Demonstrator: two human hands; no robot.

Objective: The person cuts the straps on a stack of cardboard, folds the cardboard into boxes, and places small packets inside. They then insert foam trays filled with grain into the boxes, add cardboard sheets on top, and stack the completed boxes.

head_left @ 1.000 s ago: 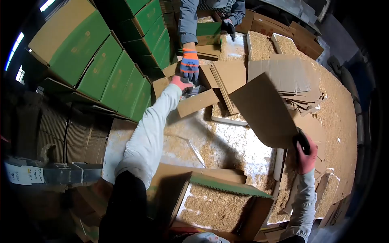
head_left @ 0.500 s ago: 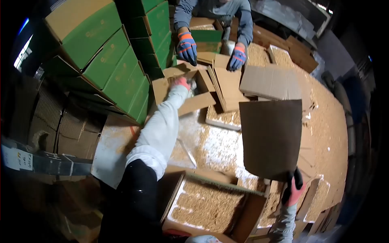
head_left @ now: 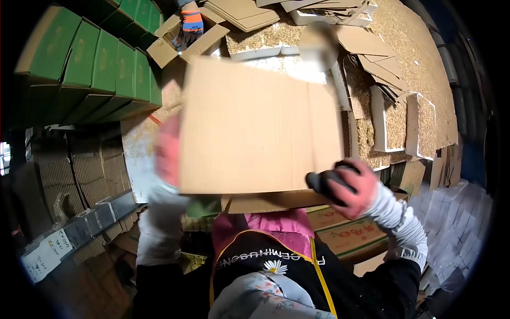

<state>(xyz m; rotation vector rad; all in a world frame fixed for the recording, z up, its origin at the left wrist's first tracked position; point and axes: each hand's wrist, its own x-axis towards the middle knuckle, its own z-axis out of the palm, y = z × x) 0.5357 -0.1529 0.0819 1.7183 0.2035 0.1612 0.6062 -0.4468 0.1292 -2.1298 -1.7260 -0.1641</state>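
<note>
A plain brown cardboard sheet [head_left: 260,127] fills the middle of the view, tilted over a carton and hiding most of it. The carton's near flap [head_left: 273,202] shows under the sheet's lower edge, close to my body. My right hand [head_left: 353,189], in a pink glove with black fingertips, is closed at the sheet's lower right corner. At the left edge is my left hand [head_left: 167,151], in a pink glove; motion smears its fingers and the sheet hides part of them.
Green cartons [head_left: 79,58] are stacked at the left. A co-worker's blue and orange glove [head_left: 192,24] is in a small open box [head_left: 162,51] at the back. White trays of shavings [head_left: 396,125] and loose cardboard pieces [head_left: 366,42] lie at right. Clear plastic [head_left: 451,228] hangs lower right.
The cardboard sheet has moved from the right to the middle, over the near carton. My left hand has left the small box and come back to the sheet's left side. The view has tilted down.
</note>
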